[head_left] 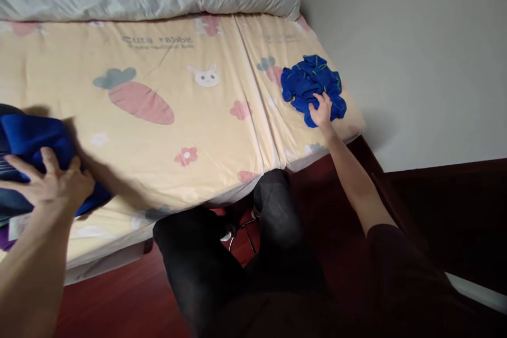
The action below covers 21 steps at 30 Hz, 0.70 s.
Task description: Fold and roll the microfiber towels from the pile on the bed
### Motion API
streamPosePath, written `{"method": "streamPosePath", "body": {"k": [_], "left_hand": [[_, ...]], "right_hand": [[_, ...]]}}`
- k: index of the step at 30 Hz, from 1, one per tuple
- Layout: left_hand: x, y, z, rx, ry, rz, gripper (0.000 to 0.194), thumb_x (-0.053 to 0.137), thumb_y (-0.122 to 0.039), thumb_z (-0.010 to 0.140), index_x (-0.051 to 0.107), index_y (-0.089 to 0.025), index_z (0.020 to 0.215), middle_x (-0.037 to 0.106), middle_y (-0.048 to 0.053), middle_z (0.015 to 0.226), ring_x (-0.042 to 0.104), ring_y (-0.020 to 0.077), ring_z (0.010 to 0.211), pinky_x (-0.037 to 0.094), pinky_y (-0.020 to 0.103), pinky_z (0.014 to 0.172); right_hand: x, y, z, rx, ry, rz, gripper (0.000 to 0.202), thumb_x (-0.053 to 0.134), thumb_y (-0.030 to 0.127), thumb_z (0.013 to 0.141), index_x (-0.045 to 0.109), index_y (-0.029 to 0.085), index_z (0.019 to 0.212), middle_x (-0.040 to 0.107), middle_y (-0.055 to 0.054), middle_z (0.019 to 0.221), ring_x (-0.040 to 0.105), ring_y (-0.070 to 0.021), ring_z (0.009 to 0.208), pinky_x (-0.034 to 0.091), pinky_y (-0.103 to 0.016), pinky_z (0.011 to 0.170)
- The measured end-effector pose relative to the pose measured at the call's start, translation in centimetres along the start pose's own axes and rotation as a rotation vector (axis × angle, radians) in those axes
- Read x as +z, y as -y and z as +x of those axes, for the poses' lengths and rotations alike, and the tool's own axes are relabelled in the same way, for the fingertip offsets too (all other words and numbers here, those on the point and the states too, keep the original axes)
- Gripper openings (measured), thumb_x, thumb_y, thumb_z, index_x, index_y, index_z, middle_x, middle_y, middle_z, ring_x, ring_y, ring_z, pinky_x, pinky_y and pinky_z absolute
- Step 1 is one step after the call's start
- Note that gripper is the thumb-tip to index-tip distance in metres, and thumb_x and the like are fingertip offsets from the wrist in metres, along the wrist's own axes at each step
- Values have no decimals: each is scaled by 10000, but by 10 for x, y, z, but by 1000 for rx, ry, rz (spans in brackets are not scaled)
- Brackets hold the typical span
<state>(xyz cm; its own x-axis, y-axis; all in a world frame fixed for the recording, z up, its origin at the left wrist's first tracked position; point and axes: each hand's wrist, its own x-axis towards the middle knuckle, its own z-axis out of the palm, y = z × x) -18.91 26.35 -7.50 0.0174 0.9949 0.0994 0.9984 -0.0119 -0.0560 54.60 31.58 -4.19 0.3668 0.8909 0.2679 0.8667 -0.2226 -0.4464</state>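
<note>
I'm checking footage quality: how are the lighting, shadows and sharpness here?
In the head view, a soft shadow falls on the patterned sheet just right of the left hand; also in the head view, the dark trousers lose detail toward the bottom, and the printed lettering looks smeared.

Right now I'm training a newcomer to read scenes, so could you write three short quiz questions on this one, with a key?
1. Which hand is at the crumpled blue cloth with green edging?
2. True or false: the left hand covers the large printed carrot.
3. Fill in the large lettering on the sheet: "Cute ____".

Key: 1. The right hand. 2. False; it is over folded blue cloth at the left edge. 3. rabbit.
</note>
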Motion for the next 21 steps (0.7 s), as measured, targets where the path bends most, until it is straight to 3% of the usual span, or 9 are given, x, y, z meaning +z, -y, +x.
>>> {"method": "streamPosePath", "body": {"k": [2, 4, 7, 10, 14, 16, 18, 21], "left_hand": [[-8, -24, -24, 8, -57, -118, 473, 440, -363, 1048, 694, -91, 1340, 283, 166, 1769, 56, 517, 1640, 113, 946, 1082], [-15, -49, -56, 83, -92, -158, 444, 485, -388, 1012, 710, -165, 1324, 330, 95, 1765, 179, 456, 1648, 157, 872, 1175], [-15, -79, -119, 251, -102, -286, 434, 548, -386, 966, 726, -222, 1326, 434, 109, 1711, 282, 454, 1626, 284, 757, 1251], [-9, -105, -201, 334, -11, -356, 510, 506, -325, 983, 643, -292, 1473, 456, 103, 1697, 260, 418, 1643, 333, 703, 1277], [-7, -154, -326, 318, 57, -413, 523, 460, -271, 1013, 639, -191, 1498, 441, 173, 1693, 300, 378, 1639, 433, 600, 1257], [-8, -181, -379, 278, 76, -371, 483, 497, -270, 1011, 687, -225, 1453, 473, 132, 1680, 229, 394, 1660, 342, 669, 1288], [-9, -202, -414, 262, 65, -335, 430, 507, -243, 1010, 750, -243, 1364, 573, 124, 1601, 283, 402, 1640, 249, 734, 1293], [-13, -217, -432, 251, 73, -324, 383, 516, -229, 1015, 792, -257, 1281, 642, 109, 1529, 403, 383, 1584, 219, 732, 1298]], "right_hand": [[-6, -19, 24, 47, 10, 4, 497, 624, 305, 992, 635, 132, 1458, 418, -207, 1656, 388, -364, 1548, 295, -632, 1314], [-4, -26, 42, 106, 46, 20, 501, 628, 267, 967, 646, 118, 1445, 402, -208, 1672, 381, -374, 1552, 313, -631, 1309], [4, -22, 56, 173, 91, 16, 531, 586, 170, 940, 628, 84, 1463, 408, -214, 1673, 378, -374, 1558, 330, -619, 1309], [10, -12, 49, 121, 79, 25, 568, 537, 116, 938, 582, 60, 1502, 423, -221, 1662, 420, -359, 1532, 349, -605, 1306], [11, 4, -4, -142, 55, 104, 553, 504, 92, 946, 599, 104, 1490, 498, -183, 1619, 484, -315, 1476, 383, -542, 1299], [10, 12, -43, -257, 65, 145, 537, 465, 76, 956, 623, 119, 1467, 533, -164, 1596, 504, -296, 1454, 392, -509, 1292], [10, 19, -86, -341, 102, 185, 529, 430, 70, 972, 641, 127, 1454, 551, -157, 1583, 524, -288, 1429, 399, -488, 1280], [12, 31, -146, -418, 222, 212, 512, 403, 81, 996, 669, 128, 1430, 571, -159, 1566, 560, -289, 1370, 426, -483, 1251]]}}
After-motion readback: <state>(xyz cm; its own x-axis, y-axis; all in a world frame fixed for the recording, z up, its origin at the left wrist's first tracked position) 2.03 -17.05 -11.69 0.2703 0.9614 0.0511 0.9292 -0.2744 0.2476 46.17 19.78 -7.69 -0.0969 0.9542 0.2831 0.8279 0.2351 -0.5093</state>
